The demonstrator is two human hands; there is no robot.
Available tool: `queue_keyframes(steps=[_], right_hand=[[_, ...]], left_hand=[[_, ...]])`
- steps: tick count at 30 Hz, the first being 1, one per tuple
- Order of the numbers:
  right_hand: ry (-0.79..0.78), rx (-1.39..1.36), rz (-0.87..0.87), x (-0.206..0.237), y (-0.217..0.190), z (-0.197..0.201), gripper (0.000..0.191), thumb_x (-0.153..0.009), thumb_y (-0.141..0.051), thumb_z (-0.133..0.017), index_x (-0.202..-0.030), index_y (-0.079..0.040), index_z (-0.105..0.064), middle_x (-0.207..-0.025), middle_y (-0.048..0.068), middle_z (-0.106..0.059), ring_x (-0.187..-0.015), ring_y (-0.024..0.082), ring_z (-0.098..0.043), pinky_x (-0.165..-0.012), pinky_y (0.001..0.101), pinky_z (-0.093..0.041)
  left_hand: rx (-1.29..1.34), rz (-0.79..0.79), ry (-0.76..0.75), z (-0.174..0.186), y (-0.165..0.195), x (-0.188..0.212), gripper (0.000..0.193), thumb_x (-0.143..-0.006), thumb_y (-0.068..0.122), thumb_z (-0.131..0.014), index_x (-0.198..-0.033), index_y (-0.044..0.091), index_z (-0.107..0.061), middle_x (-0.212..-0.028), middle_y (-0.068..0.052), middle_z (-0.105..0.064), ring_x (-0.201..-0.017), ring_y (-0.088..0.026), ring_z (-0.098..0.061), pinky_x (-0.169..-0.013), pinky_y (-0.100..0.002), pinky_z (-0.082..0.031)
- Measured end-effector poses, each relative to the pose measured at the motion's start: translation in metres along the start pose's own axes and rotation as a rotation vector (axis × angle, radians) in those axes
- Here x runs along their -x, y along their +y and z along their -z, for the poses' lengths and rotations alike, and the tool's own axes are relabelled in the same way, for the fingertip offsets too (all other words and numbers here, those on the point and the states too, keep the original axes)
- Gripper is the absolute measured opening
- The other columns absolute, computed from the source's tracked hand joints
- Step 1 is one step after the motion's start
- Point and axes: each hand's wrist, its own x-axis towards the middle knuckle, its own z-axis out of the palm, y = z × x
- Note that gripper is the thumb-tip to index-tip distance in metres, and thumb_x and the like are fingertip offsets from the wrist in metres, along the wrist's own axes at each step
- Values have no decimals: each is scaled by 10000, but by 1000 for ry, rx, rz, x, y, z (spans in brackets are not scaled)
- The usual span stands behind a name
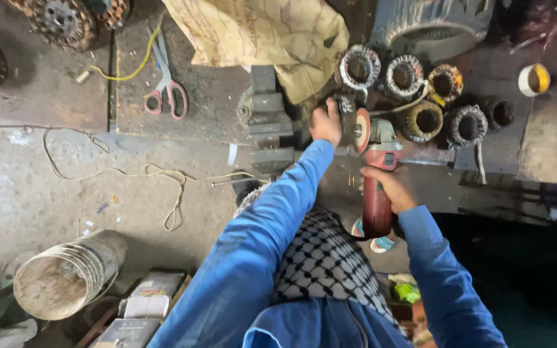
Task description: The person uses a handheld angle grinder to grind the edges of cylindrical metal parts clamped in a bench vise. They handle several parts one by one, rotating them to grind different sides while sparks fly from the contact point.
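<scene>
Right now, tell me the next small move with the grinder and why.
Probably keep the left hand steady on the workpiece by the vise and ease the disc of the angle grinder, held by the right hand, lightly against it: disc and piece sit almost touching.

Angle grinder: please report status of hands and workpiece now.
Right hand grips red angle grinder. Left hand holds dark workpiece at the disc. Wound stators crowd behind; vise beside.

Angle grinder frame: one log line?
left hand: holds workpiece at vise | right hand: grips red angle grinder | disc: at workpiece
</scene>
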Motion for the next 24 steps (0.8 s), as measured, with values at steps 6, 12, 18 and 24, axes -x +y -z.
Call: queue_keyframes(steps=[6, 12, 18, 24], right_hand=[[-20, -47, -208, -14, 8, 6, 333, -818, -111, -803, -1115, -43, -667, -839, 102, -711, -642, 215, -703, -548, 355, -583], [-44, 16, -67, -17, 5, 12, 333, -779, -58, -805, -1081, -8, -676, -852, 93, -712, -657, 217, -706, -555, 379, -603], [-58, 57, -45, 1, -1, 9, 335, -786, -48, -793, -1102, -4, -691, -872, 106, -726, -677, 224, -712, -573, 371, -601], [-32, 22, -94, 18, -2, 10, 327, -789, -34, -775, -1090, 15, -657, -849, 118, -718, -640, 251, -715, -551, 383, -605]], left_hand=[[-73, 38, -41, 1, 6, -2, 672, -1008, 577, -433, -1069, -24, -728, -1113, -319, -708, -1134, -516, -625, -1021, -543, -470], [-118, 97, -2, -1, -8, 0, 707, -991, 609, -459, -1186, -39, -661, -1201, -381, -605, -1157, -555, -566, -1019, -563, -420], [-263, 179, -15, -3, -19, 4, 719, -1000, 607, -421, -1154, -41, -691, -1194, -359, -664, -1163, -527, -620, -1034, -555, -467], [-217, 230, -84, 3, -5, 8, 692, -1001, 589, -416, -1189, -15, -696, -1234, -360, -651, -1202, -519, -606, -1052, -544, -467]])
